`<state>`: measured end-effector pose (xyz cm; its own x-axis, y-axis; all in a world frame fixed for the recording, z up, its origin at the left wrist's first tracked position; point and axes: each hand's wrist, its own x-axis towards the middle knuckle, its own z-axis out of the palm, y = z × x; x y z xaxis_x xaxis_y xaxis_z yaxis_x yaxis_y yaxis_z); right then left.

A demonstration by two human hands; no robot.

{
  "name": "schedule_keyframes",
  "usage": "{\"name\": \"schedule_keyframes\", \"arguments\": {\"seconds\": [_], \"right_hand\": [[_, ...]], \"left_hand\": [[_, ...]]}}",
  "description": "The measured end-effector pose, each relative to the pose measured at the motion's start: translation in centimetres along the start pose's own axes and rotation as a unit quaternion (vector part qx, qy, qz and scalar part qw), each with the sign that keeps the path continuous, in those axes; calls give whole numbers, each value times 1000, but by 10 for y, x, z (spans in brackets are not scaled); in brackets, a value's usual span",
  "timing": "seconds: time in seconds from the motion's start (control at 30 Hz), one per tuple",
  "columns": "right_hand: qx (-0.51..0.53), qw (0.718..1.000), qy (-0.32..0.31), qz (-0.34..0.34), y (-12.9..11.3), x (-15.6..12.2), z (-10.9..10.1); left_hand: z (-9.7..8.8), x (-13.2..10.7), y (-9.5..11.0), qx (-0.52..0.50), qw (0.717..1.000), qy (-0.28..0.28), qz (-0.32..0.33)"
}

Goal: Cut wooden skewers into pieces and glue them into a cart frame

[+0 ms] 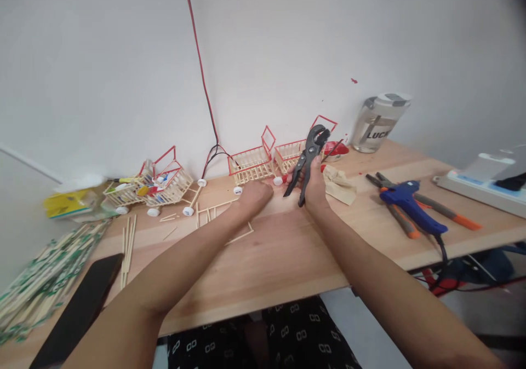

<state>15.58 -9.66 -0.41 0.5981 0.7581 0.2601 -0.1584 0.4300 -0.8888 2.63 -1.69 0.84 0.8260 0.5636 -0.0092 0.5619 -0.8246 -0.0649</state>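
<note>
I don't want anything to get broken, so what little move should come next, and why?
Perhaps lower the dark hand cutter onto the wooden tabletop, nearer the person. The right hand holds it with its head up, and from this view it partly covers a red-trimmed stick cart, so it might knock that.

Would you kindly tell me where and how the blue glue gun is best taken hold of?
Probably by its handle, from the near side: that slim part points toward the near edge of the table, the cord trailing from its end.
</note>
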Motion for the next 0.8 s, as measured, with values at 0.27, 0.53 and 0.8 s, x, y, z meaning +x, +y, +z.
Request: {"name": "schedule_keyframes", "arguments": {"seconds": [0.27, 0.53, 0.8], "right_hand": [[15, 1000, 11, -5, 1, 3, -1], [22, 1000, 15, 1, 4, 5, -3], [29, 1000, 1, -6, 5, 3, -1]], "left_hand": [[-8, -26, 2, 10, 993, 86, 78], [-13, -55, -1, -505, 848, 159, -15], [19, -71, 5, -615, 776, 129, -54]]}}
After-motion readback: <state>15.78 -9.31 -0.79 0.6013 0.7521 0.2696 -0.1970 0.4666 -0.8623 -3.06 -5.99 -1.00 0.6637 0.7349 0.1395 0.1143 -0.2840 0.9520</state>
